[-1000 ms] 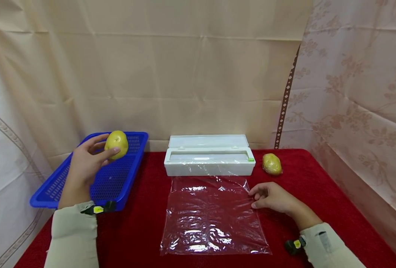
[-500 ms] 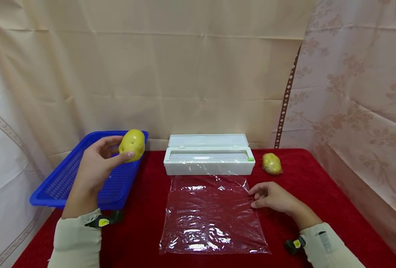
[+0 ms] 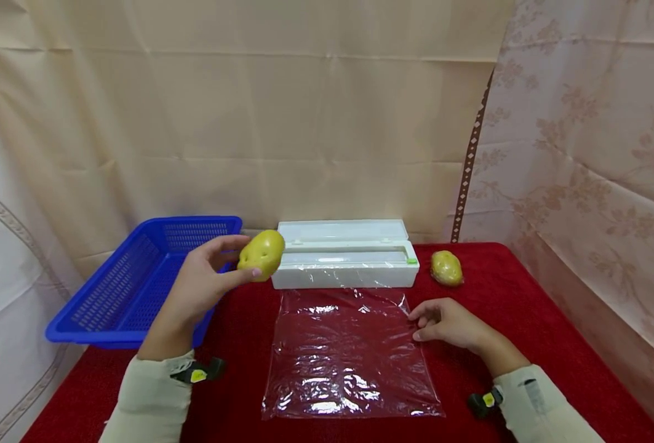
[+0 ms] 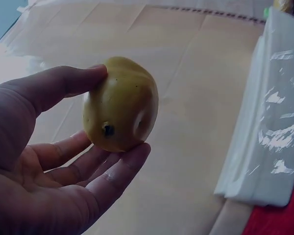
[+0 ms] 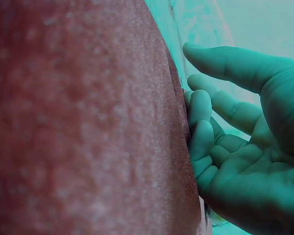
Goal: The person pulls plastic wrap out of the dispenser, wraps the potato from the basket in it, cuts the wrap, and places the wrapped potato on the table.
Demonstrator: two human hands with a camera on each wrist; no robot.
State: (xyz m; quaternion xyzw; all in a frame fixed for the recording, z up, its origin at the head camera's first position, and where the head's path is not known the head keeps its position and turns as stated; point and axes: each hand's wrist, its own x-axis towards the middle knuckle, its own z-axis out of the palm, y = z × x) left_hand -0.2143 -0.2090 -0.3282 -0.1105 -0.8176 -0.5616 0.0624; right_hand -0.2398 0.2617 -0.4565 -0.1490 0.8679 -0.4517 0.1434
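Observation:
My left hand (image 3: 202, 280) holds a smooth yellow potato (image 3: 263, 255) between thumb and fingertips, in the air between the blue basket and the white box. Small pits and a dark spot show on the potato (image 4: 121, 107) in the left wrist view. A sheet of clear cling film (image 3: 349, 357) lies spread on the red cloth, running out from the white cling film box (image 3: 343, 277). Beside the film's right edge rests my right hand (image 3: 453, 326), fingers loosely bent and thumb apart. The right wrist view shows nothing between that thumb and those fingers (image 5: 201, 105).
A blue plastic basket (image 3: 63, 335) stands at the left. To the right of the box lies another potato (image 3: 446, 268) wrapped in film. The box lid (image 3: 342, 231) is raised at the back, before a beige curtain (image 3: 315, 123). Red cloth (image 3: 570, 363) covers the table.
My left hand has carried the potato rightward from over the basket to the left end of the box. My right hand has stayed by the film's edge.

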